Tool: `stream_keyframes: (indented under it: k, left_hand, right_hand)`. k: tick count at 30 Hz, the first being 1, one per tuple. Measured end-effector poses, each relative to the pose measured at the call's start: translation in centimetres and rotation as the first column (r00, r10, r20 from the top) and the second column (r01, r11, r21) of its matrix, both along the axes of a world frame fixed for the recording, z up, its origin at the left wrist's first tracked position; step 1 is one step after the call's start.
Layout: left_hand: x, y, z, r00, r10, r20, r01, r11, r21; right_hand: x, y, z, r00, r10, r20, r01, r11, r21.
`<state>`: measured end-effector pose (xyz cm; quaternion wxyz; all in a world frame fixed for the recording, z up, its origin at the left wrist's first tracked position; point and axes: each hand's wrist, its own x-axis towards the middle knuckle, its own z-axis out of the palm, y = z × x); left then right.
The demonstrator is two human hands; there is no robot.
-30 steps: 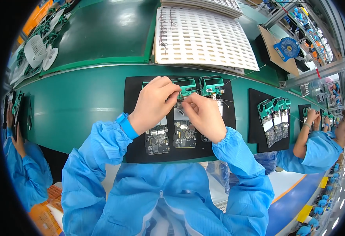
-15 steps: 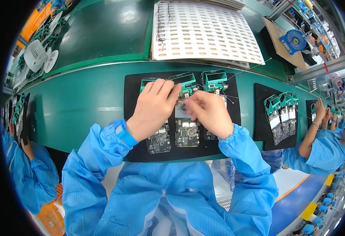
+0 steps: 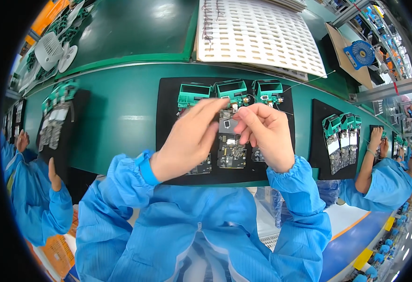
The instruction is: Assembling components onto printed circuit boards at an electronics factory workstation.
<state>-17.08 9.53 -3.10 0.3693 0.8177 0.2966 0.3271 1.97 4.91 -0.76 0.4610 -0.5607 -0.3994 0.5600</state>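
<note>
Before me a black mat (image 3: pixel 165 96) carries three dark circuit boards, each with a green plastic frame at its far end. Over the middle board (image 3: pixel 232 155) and its green frame (image 3: pixel 230 87), both my hands come close together. My left hand (image 3: pixel 187 141) is open, fingers stretched forward above the left board (image 3: pixel 202 167), which it partly covers. Thumb and forefinger of my right hand (image 3: pixel 268 134) are pinched near the middle board's upper part; whatever they hold is too small to name. The right green frame (image 3: pixel 268 88) lies beyond that hand.
At left, a co-worker's hand (image 3: pixel 54 175) is beside another black mat (image 3: pixel 78 127) bearing boards. A third loaded mat (image 3: pixel 318 136) lies at right. White slotted trays (image 3: pixel 262 37) are stacked behind, with a blue fan (image 3: pixel 361 54) at far right. A thin wire (image 3: pixel 309 82) sticks out from the right frame.
My left hand has flattened and drawn back from the middle frame. My right hand stays pinched close by. The co-worker's loaded mat has come further onto the table from the left.
</note>
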Motion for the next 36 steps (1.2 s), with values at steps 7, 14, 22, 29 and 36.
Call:
stream_keyframes:
  k: [7,14,22,29,36]
  left_hand:
    - [-3.9,-0.6,-0.6,0.881,0.253,0.399,0.131,0.682,-0.720]
    - [-6.5,3.3,-1.1,0.947,0.242,0.209,-0.166,0.931,-0.324]
    - [-6.7,4.5,-3.1,0.967,0.250,0.045,-0.254,0.946,0.199]
    - [-6.5,4.3,-3.8,0.976,0.216,0.000,-0.206,0.932,0.297]
    - [-7.6,4.5,-4.4,0.956,0.248,-0.159,-0.139,0.856,0.498]
  right_hand:
    - [-4.2,-0.7,-0.6,0.997,0.066,-0.039,-0.064,0.997,0.041]
    - [-7.3,2.0,-2.8,0.800,-0.008,0.600,-0.291,0.870,0.399]
    - [-9.2,3.4,-4.2,0.543,-0.057,0.837,-0.401,0.858,0.319]
    - [-8.8,3.3,-4.6,0.519,-0.020,0.854,-0.401,0.877,0.264]
    - [-6.7,2.6,-4.0,0.587,-0.105,0.803,-0.378,0.842,0.386]
